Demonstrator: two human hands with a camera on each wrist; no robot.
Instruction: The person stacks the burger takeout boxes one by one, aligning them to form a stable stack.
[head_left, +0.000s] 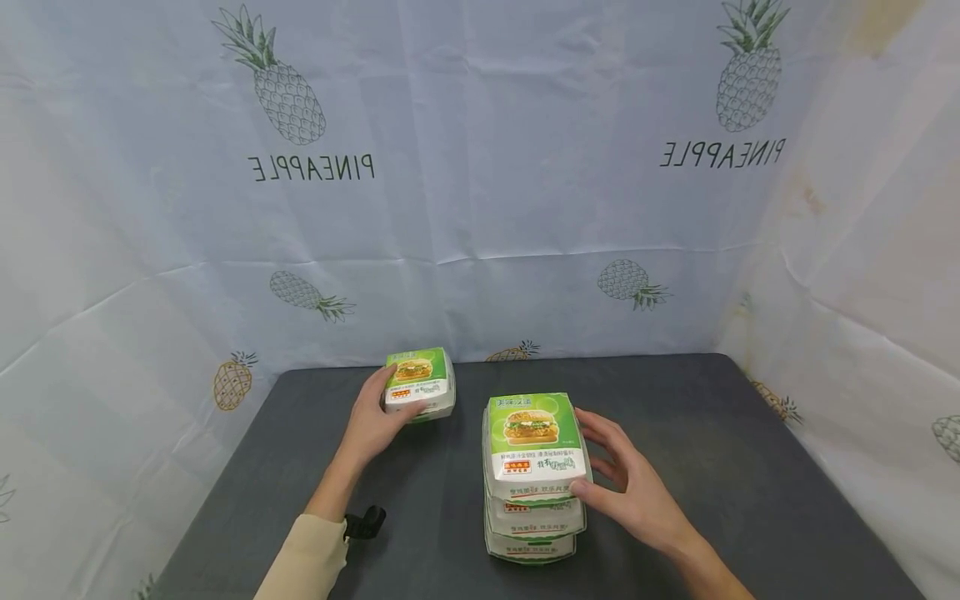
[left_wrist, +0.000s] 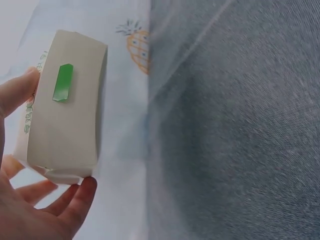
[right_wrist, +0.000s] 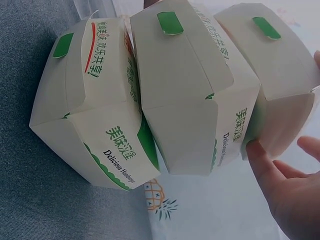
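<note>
Three white-and-green cardboard burger boxes stand in a stack on the dark table. My right hand [head_left: 630, 483] grips the top burger box [head_left: 531, 442] by its right side, thumb at the front corner and fingers farther back. Below it, the middle box [right_wrist: 185, 90] and the bottom box [right_wrist: 95, 100] sit slightly out of line with each other. Farther back and to the left, my left hand [head_left: 375, 421] holds another burger box [head_left: 417, 379]. In the left wrist view that box [left_wrist: 70, 110] appears raised above the table, with the thumb on one side and fingertips at its edge.
The dark table [head_left: 675, 417] ends at a white pineapple-print cloth [head_left: 480, 167] hanging behind it and along both sides. A black band [head_left: 365, 522] sits at the left wrist, by the cream sleeve [head_left: 303, 558].
</note>
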